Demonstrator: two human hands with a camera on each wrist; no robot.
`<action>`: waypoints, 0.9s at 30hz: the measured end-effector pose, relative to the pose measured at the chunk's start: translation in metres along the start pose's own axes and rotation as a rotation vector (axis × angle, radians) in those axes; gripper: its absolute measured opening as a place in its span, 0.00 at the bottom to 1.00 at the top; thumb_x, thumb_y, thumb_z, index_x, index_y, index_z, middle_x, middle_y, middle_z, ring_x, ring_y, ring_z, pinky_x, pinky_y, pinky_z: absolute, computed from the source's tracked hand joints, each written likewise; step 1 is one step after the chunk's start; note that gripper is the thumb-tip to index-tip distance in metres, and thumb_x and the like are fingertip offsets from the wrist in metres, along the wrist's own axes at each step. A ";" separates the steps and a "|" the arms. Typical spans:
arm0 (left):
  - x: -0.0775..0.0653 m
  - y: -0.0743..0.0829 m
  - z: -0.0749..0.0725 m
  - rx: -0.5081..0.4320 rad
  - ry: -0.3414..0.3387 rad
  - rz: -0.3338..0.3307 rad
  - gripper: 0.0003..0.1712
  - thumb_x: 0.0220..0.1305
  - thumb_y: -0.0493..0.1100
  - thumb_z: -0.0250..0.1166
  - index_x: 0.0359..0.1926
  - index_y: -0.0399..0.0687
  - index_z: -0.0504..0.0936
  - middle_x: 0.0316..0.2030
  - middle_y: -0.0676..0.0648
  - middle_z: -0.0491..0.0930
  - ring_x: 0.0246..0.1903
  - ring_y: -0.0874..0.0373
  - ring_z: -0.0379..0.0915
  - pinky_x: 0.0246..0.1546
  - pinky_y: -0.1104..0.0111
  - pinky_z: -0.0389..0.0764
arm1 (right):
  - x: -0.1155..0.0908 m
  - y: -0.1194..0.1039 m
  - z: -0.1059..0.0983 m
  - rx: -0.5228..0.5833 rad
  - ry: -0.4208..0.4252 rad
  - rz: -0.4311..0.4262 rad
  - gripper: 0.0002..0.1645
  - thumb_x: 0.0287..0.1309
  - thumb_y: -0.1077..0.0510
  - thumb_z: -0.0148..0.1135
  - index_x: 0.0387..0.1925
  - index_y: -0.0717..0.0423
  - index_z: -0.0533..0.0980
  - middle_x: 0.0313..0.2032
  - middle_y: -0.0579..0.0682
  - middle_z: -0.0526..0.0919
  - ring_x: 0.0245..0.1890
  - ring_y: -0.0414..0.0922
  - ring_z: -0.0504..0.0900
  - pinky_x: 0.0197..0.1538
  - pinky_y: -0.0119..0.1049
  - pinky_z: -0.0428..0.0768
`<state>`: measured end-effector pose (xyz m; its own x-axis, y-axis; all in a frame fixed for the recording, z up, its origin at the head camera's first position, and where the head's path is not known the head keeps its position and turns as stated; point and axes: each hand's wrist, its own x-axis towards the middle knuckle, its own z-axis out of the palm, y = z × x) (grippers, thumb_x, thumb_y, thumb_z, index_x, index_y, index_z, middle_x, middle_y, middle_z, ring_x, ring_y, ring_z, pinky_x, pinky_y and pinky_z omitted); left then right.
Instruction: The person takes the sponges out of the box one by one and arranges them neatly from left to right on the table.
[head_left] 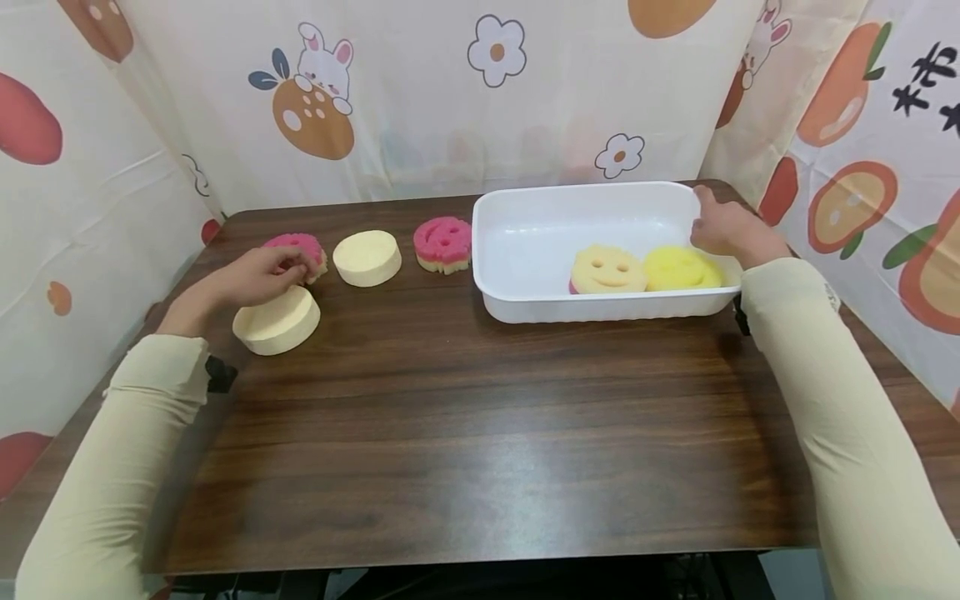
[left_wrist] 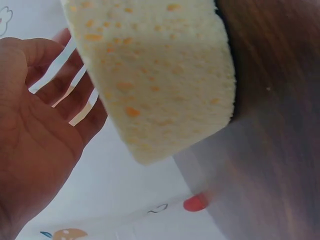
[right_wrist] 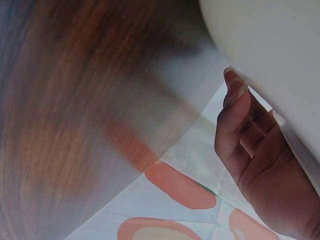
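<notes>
Left hand [head_left: 258, 273], fingers apart, hangs over a pink sponge [head_left: 303, 241] at the tabletop's [head_left: 480, 450] ten o'clock; cream sponges [head_left: 367, 260] crowd its three and seven. Right hand [head_left: 733, 229] fingers clamp a white tray [head_left: 525, 309] toward one o'clock.

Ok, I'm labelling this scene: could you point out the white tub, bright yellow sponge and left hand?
White tub [head_left: 607, 308]: head view, front outer wall.
Bright yellow sponge [head_left: 681, 270]: head view, upper face.
Left hand [head_left: 249, 278]: head view, back of the hand.
</notes>
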<state>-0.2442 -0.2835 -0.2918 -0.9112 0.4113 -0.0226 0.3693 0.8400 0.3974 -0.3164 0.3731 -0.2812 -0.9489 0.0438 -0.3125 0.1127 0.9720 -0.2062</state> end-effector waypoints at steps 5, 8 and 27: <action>0.004 0.004 0.000 -0.027 0.009 0.022 0.09 0.75 0.39 0.52 0.49 0.43 0.76 0.46 0.43 0.81 0.43 0.53 0.77 0.43 0.71 0.75 | 0.003 0.001 0.001 -0.002 0.004 0.008 0.51 0.71 0.49 0.43 0.76 0.51 0.22 0.69 0.77 0.53 0.58 0.71 0.62 0.64 0.75 0.60; 0.006 0.007 -0.002 -0.027 -0.001 0.012 0.12 0.76 0.42 0.51 0.54 0.43 0.74 0.50 0.39 0.81 0.48 0.47 0.78 0.47 0.63 0.77 | 0.003 0.002 0.001 -0.004 0.003 0.008 0.51 0.71 0.49 0.43 0.76 0.52 0.22 0.69 0.77 0.53 0.58 0.71 0.62 0.64 0.75 0.60; 0.033 0.037 -0.006 -0.062 -0.044 0.008 0.26 0.77 0.52 0.48 0.66 0.42 0.67 0.62 0.34 0.72 0.60 0.39 0.70 0.59 0.44 0.71 | 0.004 0.001 0.000 -0.034 0.001 -0.018 0.48 0.71 0.51 0.39 0.76 0.55 0.22 0.68 0.79 0.54 0.59 0.70 0.64 0.66 0.73 0.60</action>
<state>-0.2613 -0.2410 -0.2720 -0.8992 0.4337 -0.0587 0.3630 0.8140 0.4534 -0.3198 0.3744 -0.2821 -0.9511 0.0263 -0.3078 0.0854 0.9799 -0.1802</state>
